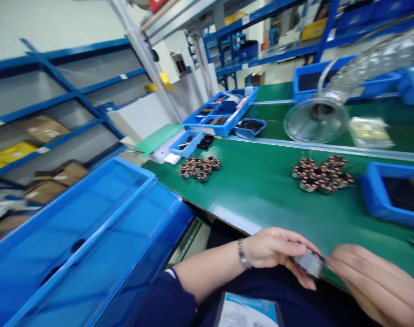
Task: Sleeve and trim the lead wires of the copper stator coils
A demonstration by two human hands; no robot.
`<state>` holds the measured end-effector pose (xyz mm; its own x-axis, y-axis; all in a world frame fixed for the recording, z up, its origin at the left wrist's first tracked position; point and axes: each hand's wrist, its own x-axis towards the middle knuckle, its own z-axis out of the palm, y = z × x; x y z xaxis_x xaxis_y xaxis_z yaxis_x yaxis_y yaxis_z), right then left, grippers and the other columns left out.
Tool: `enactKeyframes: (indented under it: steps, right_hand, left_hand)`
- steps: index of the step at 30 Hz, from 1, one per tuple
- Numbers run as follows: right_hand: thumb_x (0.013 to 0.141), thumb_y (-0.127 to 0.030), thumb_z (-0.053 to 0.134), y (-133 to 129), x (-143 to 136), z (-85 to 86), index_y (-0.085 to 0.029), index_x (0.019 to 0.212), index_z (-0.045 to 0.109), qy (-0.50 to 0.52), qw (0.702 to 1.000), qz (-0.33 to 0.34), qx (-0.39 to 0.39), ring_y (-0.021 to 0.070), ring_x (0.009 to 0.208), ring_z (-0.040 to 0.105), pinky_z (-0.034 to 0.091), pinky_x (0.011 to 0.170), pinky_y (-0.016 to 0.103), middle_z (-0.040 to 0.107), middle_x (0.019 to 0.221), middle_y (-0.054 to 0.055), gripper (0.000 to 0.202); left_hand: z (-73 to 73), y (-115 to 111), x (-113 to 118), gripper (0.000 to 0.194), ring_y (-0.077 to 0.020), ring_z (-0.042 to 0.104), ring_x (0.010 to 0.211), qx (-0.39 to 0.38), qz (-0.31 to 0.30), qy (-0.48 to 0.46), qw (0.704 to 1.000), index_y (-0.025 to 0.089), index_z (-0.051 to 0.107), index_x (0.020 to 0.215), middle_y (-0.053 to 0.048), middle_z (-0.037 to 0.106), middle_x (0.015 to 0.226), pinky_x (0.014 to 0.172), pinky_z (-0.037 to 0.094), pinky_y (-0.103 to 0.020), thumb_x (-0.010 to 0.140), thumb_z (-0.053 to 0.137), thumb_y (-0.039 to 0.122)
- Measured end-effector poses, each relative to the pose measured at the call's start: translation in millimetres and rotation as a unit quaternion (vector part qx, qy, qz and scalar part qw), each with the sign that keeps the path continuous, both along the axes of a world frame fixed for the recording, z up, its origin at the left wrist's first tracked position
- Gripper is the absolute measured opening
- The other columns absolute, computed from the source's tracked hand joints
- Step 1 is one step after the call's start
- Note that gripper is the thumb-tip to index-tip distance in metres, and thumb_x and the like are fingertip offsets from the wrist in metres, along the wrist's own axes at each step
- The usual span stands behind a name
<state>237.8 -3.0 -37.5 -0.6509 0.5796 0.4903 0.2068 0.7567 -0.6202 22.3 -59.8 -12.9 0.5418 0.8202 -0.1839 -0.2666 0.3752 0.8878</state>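
a clear funnel (300, 122) on a ribbed hose (373, 66) is beside a yellowish packet (372, 133), blue shelving (78, 93) standing at left.

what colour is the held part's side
The held part has a silvery-grey side, shown in the head view.

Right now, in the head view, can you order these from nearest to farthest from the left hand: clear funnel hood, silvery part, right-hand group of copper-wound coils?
1. Silvery part: held in the left hand.
2. Right-hand copper-wound coils: ahead, on the green bench.
3. Clear funnel hood: farther ahead, beyond the coils.
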Motion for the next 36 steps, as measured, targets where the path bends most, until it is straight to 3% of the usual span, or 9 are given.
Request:
enactKeyframes:
  steps: [2,5,9,14,19,22,26,31,36]
  right_hand:
    - [0.074,-0.017,0.055,0.9,-7.7,17.9,-0.035,0.105,0.058,0.000,0.994,0.060,0.091,0.0200,0.083,0.061,0.048,0.075,0.034,0.066,0.087,0.005,0.036]
    - [0.079,-0.026,0.051,5.4,-23.8,33.0,-0.022,0.095,0.059,-0.028,0.993,0.012,-0.110,0.0166,0.076,0.059,0.049,0.069,0.031,0.064,0.084,0.006,0.018]
    - [0.083,-0.041,0.043,5.0,-35.0,27.0,-0.016,0.078,0.056,0.015,0.886,-0.045,-0.461,0.0080,0.049,0.048,0.042,0.049,0.022,0.056,0.063,0.001,0.029]
    - [0.076,-0.041,0.054,1.9,-35.4,19.9,-0.014,0.066,0.051,0.070,0.797,-0.015,-0.599,0.0036,0.044,0.042,0.034,0.044,0.017,0.052,0.056,-0.003,0.029]
    - [0.080,-0.033,0.049,0.9,-34.6,23.0,-0.014,0.069,0.051,0.007,0.874,-0.026,-0.484,0.0059,0.046,0.044,0.037,0.045,0.019,0.051,0.056,-0.002,0.022]
    - [0.081,-0.022,0.046,-4.3,-36.5,18.6,-0.015,0.072,0.054,0.001,0.977,-0.074,-0.201,0.0098,0.059,0.050,0.042,0.056,0.023,0.055,0.065,0.001,0.014]
    - [0.080,-0.011,0.047,-11.4,-41.2,8.2,-0.015,0.080,0.054,0.022,0.994,-0.104,0.020,0.0117,0.069,0.053,0.045,0.065,0.024,0.058,0.072,0.004,0.009]
    - [0.079,-0.011,0.049,-15.5,-45.0,5.2,-0.016,0.083,0.056,0.039,0.989,-0.141,0.011,0.0115,0.071,0.057,0.047,0.066,0.023,0.061,0.075,0.004,0.009]
    - [0.080,-0.020,0.049,-18.9,-48.4,5.6,-0.017,0.073,0.057,0.061,0.969,-0.165,-0.174,0.0103,0.059,0.056,0.046,0.054,0.021,0.060,0.066,0.001,0.011]
  left_hand:
    - [1.6,0.5,0.0,0.046,-0.0174,0.062,0.068,0.008,0.065,0.005,0.998,0.014,0.055,0.099,-0.007,0.059,0.081,0.067,0.051,-0.035,0.064,0.065,0.043]
    - [3.0,2.8,-2.5,0.044,-0.0189,0.057,0.088,0.173,0.170,0.182,0.953,0.017,0.054,0.098,-0.008,0.057,0.097,0.082,0.046,-0.035,0.059,0.072,0.026]
    - [1.1,4.1,-4.9,0.031,-0.0190,0.051,0.099,0.360,0.183,0.338,0.850,0.019,0.054,0.097,-0.007,0.056,0.100,0.088,0.042,-0.035,0.068,0.065,0.015]
    - [-5.1,3.6,-2.9,0.023,-0.0168,0.051,0.098,0.464,0.162,0.397,0.775,0.018,0.053,0.099,-0.008,0.055,0.102,0.085,0.044,-0.032,0.077,0.052,0.010]
    - [-7.7,4.7,-2.8,0.025,-0.0173,0.052,0.097,0.469,0.170,0.398,0.770,0.018,0.051,0.100,-0.008,0.055,0.100,0.085,0.044,-0.032,0.076,0.056,0.012]
    - [-7.5,3.9,-0.2,0.034,-0.0175,0.055,0.090,0.361,0.173,0.364,0.841,0.018,0.049,0.099,-0.006,0.057,0.095,0.079,0.047,-0.032,0.069,0.065,0.021]
    - [-9.1,3.2,6.7,0.036,-0.0138,0.058,0.080,0.185,0.176,0.261,0.931,0.018,0.044,0.097,-0.003,0.058,0.089,0.072,0.049,-0.027,0.069,0.066,0.021]
    - [-14.1,4.5,11.8,0.037,-0.0133,0.058,0.082,0.180,0.212,0.243,0.930,0.019,0.043,0.094,-0.002,0.055,0.089,0.074,0.048,-0.027,0.066,0.067,0.016]
    - [-22.7,5.4,11.9,0.033,-0.0172,0.054,0.090,0.331,0.255,0.363,0.833,0.018,0.047,0.094,-0.006,0.053,0.096,0.077,0.047,-0.031,0.067,0.066,0.018]
